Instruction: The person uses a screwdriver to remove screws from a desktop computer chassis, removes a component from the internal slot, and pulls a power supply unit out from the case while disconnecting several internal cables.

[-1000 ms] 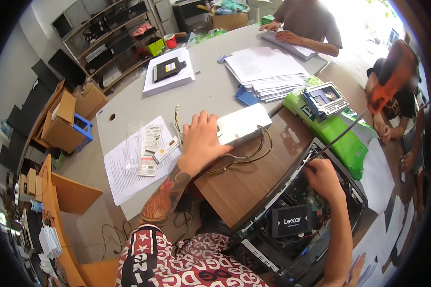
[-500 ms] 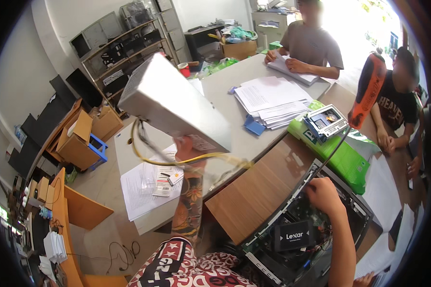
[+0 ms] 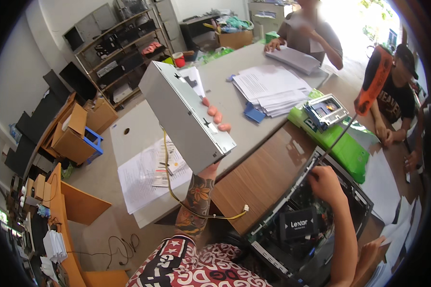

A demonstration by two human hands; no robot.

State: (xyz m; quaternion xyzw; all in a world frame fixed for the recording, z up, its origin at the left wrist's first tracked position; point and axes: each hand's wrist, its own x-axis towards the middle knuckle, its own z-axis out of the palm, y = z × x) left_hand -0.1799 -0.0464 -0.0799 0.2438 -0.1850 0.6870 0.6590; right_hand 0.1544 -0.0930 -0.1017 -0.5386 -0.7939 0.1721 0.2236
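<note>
The metal box (image 3: pixel 184 115), grey and long, is held up in the air above the table (image 3: pixel 254 124), tilted, by the left hand (image 3: pixel 214 119), whose fingers (image 3: pixel 212 111) wrap around its far side and press against it. A yellow cable (image 3: pixel 177 191) hangs from the box down past the forearm to a small white plug. The right hand (image 3: pixel 326 184) rests on the rim of an open computer case (image 3: pixel 311 225) and grips a long screwdriver (image 3: pixel 368 91) with an orange handle, fingers closed around its shaft. Inside the case lies a black drive among wiring. Papers (image 3: pixel 143 177) lie on the table below the box.
</note>
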